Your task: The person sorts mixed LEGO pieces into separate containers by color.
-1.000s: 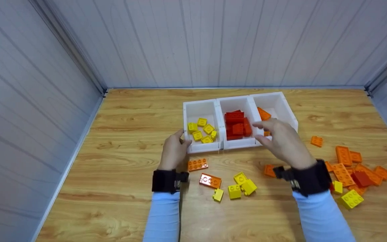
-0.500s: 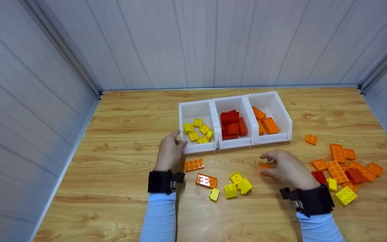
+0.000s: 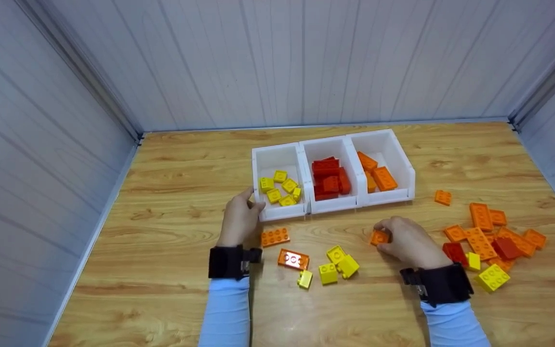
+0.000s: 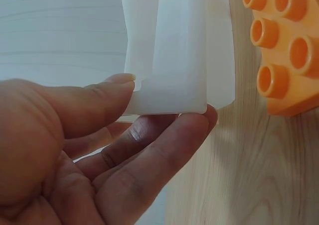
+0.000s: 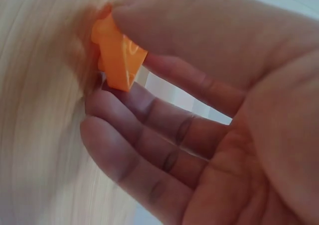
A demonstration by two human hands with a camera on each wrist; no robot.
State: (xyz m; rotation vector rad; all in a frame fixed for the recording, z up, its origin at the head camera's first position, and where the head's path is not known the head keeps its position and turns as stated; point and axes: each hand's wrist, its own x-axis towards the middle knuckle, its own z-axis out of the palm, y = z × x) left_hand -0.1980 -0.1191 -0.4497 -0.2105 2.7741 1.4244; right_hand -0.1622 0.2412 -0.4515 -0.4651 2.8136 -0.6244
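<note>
Left hand (image 3: pixel 239 219) pinches the near-left corner of the left bin (image 3: pixel 282 212); right hand (image 3: pixel 412 243) pinches 1 orange brick (image 3: pixel 379 237) between thumb and fingers, nearer the tabletop's (image 3: pixel 186 193) right edge than its left; between hands, 2 orange plates (image 3: pixel 293 259), 4 yellow bricks (image 3: pixel 328 273); 3 bins abutting toward far edge: left, 6 yellow pieces (image 3: pixel 289 185); middle, red pieces (image 3: pixel 325 167), overlapping, count unclear; right, 3 visible orange pieces (image 3: pixel 384 179); near right edge, mixed pile (image 3: pixel 481 243), 2 red and 2 yellow among several orange; 1 orange square (image 3: pixel 442 197) just beyond.
</note>
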